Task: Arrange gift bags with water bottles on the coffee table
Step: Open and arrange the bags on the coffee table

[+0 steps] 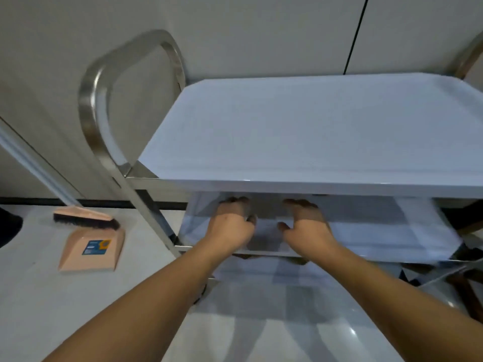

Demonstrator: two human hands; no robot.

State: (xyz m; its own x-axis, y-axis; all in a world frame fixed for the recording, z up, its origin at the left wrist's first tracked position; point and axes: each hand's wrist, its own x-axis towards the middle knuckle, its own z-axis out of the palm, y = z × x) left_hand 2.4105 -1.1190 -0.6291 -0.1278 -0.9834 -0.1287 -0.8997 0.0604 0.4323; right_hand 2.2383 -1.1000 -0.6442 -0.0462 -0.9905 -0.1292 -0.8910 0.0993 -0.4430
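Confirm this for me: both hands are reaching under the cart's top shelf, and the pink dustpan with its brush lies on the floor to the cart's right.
Wrong side. The head view shows the pink dustpan with its brush on the floor to the cart's left. The left hand and right hand do reach under the top shelf.

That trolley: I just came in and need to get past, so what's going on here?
A person is reaching both hands under the top shelf of a steel trolley, toward its lower shelf. The left hand and right hand have loosely spread fingers and hold nothing. No gift bags or water bottles show here. A pink dustpan and brush lie on the floor beside the trolley.
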